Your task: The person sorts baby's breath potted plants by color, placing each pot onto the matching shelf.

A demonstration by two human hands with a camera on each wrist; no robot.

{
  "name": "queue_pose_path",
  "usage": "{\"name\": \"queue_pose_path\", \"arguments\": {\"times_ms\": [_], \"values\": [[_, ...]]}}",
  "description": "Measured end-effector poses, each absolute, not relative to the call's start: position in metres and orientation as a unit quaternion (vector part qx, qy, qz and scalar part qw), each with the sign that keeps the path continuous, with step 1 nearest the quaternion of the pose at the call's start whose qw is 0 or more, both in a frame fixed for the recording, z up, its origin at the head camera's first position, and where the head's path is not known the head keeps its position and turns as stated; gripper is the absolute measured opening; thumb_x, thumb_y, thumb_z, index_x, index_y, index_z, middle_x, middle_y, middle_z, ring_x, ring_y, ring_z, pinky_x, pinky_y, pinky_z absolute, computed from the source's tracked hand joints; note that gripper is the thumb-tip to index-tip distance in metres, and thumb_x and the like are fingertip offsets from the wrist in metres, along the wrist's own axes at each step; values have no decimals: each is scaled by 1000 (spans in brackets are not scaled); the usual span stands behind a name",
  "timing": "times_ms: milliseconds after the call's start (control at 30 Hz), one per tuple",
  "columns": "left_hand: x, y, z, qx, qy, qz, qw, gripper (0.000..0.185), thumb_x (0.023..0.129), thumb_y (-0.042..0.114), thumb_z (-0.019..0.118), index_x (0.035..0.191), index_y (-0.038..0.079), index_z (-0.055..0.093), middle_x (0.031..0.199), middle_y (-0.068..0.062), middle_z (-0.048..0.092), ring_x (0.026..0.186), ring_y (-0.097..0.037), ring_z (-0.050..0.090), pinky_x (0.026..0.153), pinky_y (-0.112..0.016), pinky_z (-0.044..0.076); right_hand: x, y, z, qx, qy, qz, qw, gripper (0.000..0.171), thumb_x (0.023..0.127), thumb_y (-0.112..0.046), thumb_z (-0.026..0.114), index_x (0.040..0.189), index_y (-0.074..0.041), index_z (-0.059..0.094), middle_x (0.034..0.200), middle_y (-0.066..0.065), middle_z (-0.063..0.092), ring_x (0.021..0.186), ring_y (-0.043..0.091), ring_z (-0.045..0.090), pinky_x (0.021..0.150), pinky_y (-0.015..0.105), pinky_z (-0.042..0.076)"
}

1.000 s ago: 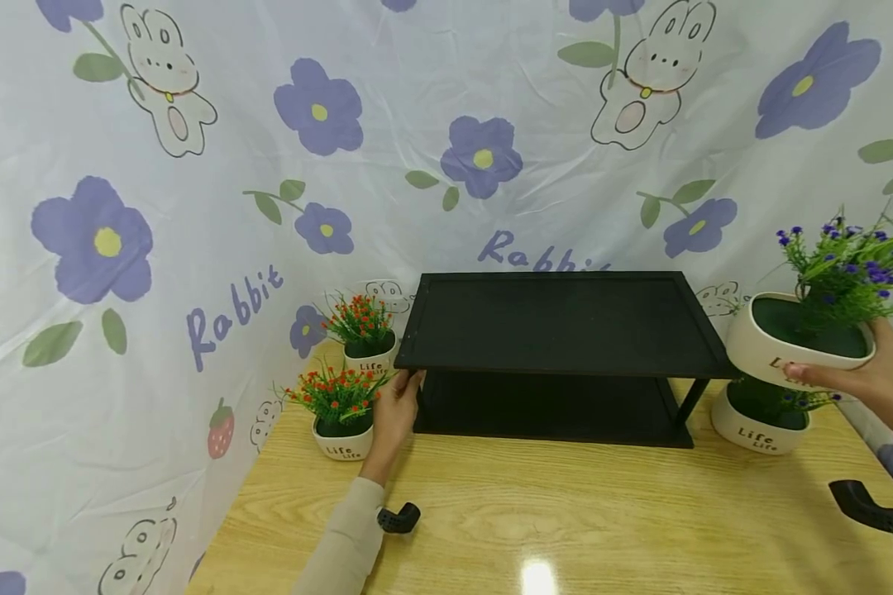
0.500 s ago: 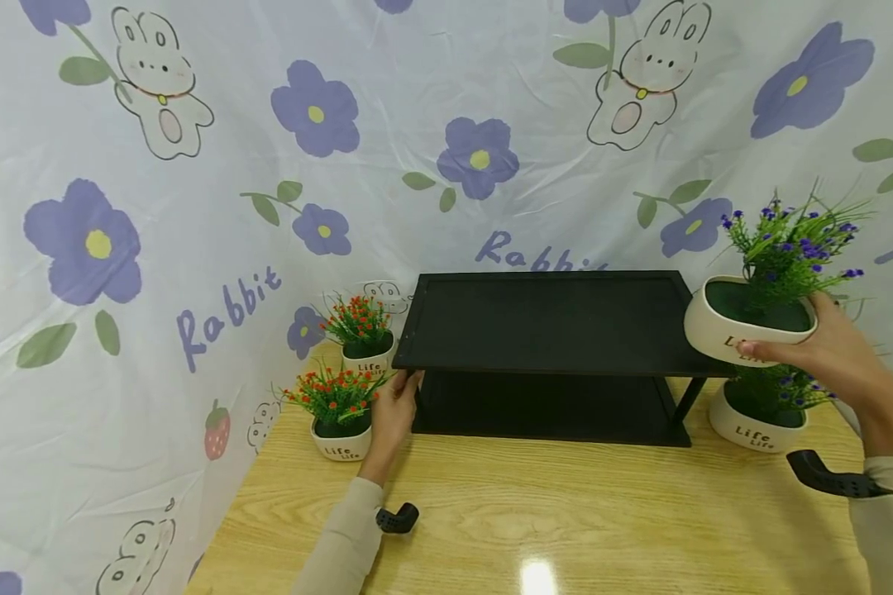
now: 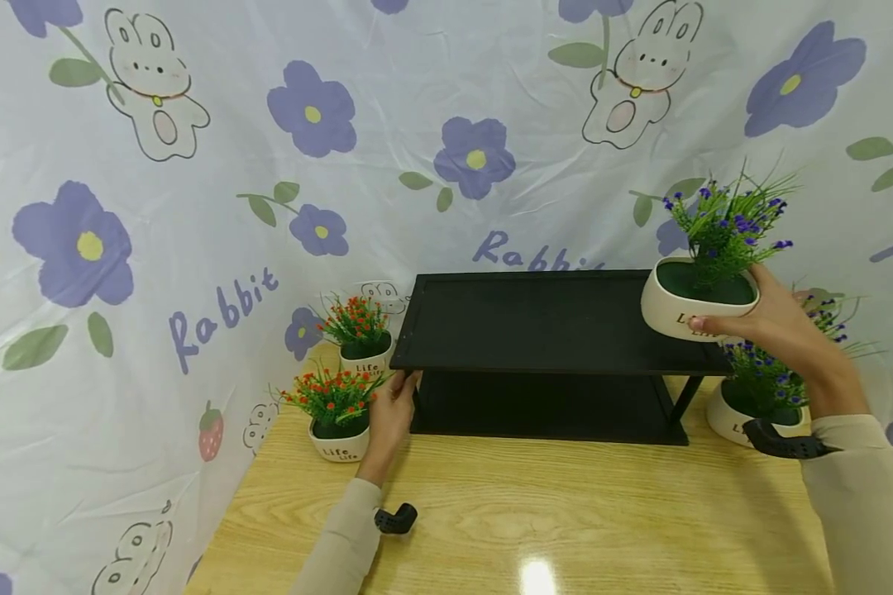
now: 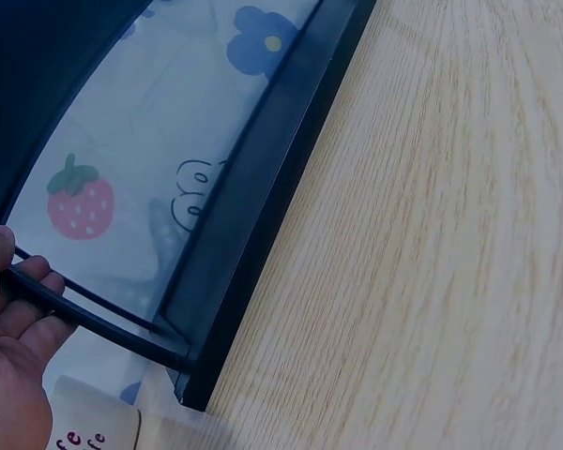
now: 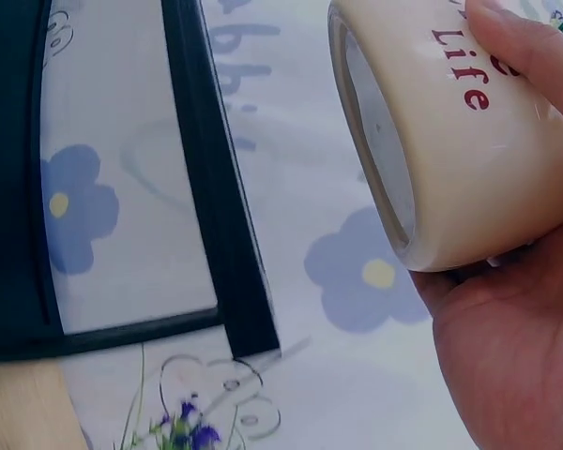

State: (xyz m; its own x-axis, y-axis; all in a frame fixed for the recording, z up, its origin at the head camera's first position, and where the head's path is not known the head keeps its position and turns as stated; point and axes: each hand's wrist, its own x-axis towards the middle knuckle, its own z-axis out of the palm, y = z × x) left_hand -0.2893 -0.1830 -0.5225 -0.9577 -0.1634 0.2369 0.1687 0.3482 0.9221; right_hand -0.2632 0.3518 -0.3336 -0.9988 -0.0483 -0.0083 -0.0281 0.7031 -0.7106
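A purple-flowered pot (image 3: 698, 307) is held in the right grip's (image 3: 777, 330) curled fingers above the shelf (image 3: 543, 322), whose left end is clasped by the left grip (image 3: 392, 409).

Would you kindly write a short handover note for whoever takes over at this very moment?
Right hand: holds the purple-flower pot in the air above the right end of the black shelf's top tier; not set down.
Left hand: grips the shelf's left-end frame, steadying it.
Second purple-flower pot: on the wooden table, right of the shelf.
Two red-flower pots: on the table, left of the shelf.
Done: one pot lifted. Left, in my judgement: probably set it on the shelf; both tiers look bare.
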Motion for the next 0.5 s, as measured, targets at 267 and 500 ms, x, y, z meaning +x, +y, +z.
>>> {"name": "queue_pose_path", "arguments": {"times_ms": [267, 500], "values": [[-288, -183, -521, -3, -807, -573, 142, 24, 113, 31, 56, 108, 13, 72, 62, 2, 44, 50, -11, 38, 48, -24, 31, -281, 325, -327, -48, 917, -395, 9, 128, 95, -48, 77, 168, -13, -23, 176, 24, -20, 158, 63, -1, 113, 87, 21], [-288, -182, -521, -4, -806, -575, 143, 23, 113, 31, 57, 107, 13, 71, 60, 2, 44, 48, -10, 38, 47, -24, 31, -295, 303, -324, -69, 912, -404, 10, 128, 93, -46, 78, 169, -15, -19, 177, 21, -16, 161, 59, 2, 117, 84, 20]]}}
